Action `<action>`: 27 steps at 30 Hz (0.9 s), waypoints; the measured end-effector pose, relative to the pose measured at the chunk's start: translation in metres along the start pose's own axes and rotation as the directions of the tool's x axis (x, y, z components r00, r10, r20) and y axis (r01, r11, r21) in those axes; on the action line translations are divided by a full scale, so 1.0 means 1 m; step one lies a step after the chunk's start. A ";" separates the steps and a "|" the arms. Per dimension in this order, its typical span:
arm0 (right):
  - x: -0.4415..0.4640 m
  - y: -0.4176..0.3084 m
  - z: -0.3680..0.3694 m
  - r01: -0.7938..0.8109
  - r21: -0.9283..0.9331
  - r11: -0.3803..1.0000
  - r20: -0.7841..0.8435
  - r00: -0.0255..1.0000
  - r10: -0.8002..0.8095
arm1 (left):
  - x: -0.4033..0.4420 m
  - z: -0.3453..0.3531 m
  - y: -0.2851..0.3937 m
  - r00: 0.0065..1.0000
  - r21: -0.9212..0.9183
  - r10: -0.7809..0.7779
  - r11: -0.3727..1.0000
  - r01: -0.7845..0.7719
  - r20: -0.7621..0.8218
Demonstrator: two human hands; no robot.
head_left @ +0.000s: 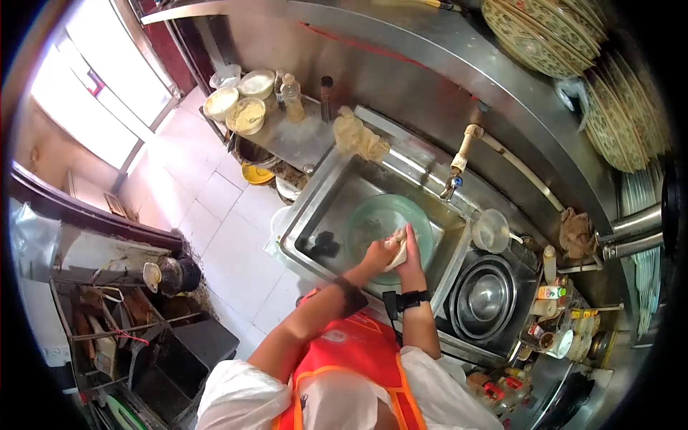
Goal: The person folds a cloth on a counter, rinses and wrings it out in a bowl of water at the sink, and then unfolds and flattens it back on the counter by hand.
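Note:
Both hands meet over a green translucent basin (356, 223) that stands in the steel sink (337, 190). Between them is a small, soft-looking off-white thing (396, 259); I cannot make out its kind. My left hand (378, 256) is closed with its fingers on top of it. From the other side my right hand (411, 259) cups it, palm against it and fingers pointing up toward the basin's far side. The basin seems to hold water. A dark patch (326, 244) lies on the sink floor left of the basin.
A tap (453, 183) juts over the sink's right rear. Nested metal bowls (484, 297) and a clear plastic scoop (491, 231) are at the right. A tan cloth (360, 136) lies on the back-left rim. Tubs (247, 116) and bottles (292, 97) stand left; stacked plates (541, 36) are above.

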State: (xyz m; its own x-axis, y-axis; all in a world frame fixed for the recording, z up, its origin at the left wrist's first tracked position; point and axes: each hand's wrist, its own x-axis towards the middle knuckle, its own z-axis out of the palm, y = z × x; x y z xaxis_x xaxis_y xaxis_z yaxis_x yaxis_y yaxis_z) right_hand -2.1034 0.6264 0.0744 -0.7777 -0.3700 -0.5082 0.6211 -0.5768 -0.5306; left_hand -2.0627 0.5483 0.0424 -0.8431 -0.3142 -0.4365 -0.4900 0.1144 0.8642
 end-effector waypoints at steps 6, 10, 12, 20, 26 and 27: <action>0.009 0.024 -0.028 0.043 0.105 0.994 -0.022 0.999 -0.040 | -0.016 -0.009 0.003 0.979 -0.024 0.185 0.983 -0.184 0.080; 0.009 0.037 -0.032 -0.004 0.138 0.990 -0.125 0.992 0.022 | -0.015 -0.012 -0.011 0.988 -0.084 0.122 0.990 -0.114 0.095; 0.019 0.044 -0.050 -0.017 0.157 0.987 0.057 0.998 0.008 | -0.024 -0.022 -0.002 0.994 -0.061 0.041 0.998 -0.035 0.105; 0.001 0.038 -0.023 -0.246 -0.038 0.969 0.128 0.960 0.249 | -0.040 -0.031 -0.006 0.988 -0.067 0.001 0.998 -0.011 -0.158; 0.004 0.052 0.003 -0.359 -0.257 0.897 0.139 0.905 0.401 | -0.037 -0.054 -0.014 0.819 0.058 0.438 0.891 -0.450 -0.372; 0.008 0.056 0.003 -0.371 -0.274 0.887 0.142 0.897 0.419 | -0.026 -0.054 -0.037 0.825 0.207 0.436 0.900 -0.385 -0.359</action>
State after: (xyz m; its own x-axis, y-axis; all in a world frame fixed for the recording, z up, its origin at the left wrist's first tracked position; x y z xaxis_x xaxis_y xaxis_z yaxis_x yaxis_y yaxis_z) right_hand -2.0750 0.5892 0.0428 -0.4510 -0.6766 -0.5821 0.8664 -0.1752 -0.4677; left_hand -2.0110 0.5010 0.0351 -0.8296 -0.5482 0.1061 -0.1624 0.4188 0.8935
